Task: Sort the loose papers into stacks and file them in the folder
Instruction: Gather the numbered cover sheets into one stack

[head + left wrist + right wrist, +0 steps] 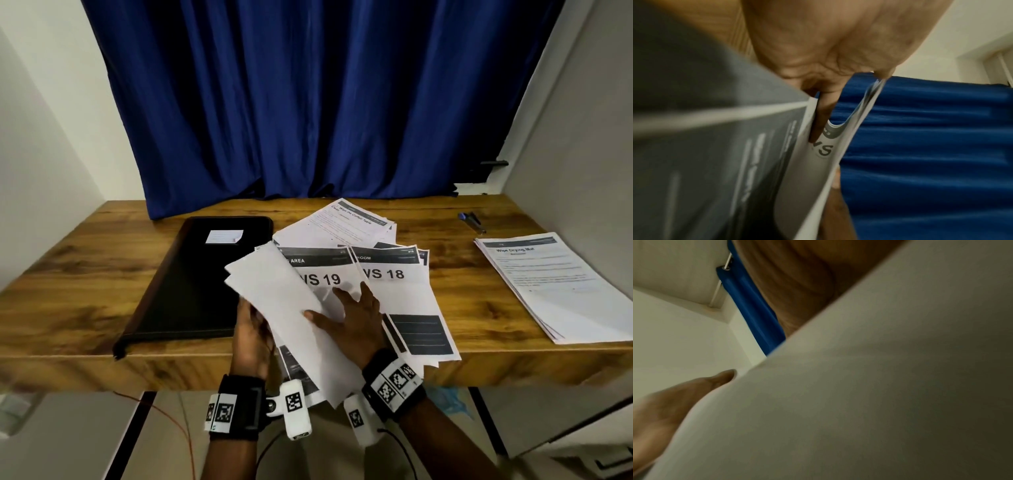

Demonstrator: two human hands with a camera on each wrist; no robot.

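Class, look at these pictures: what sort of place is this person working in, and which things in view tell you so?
Probably a small home or office desk nook: a wooden desk set between plain white walls, a blue curtain behind it, and paperwork things on top, namely a closed black folder, printed sheets and a stapler.

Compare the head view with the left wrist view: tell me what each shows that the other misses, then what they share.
Only the head view shows the closed black folder, the sorted stack at the table's right, the pen, and the right hand on the sheets. Only the left wrist view shows fingers tucked between pages. Both show the left hand gripping the held papers and the blue curtain.
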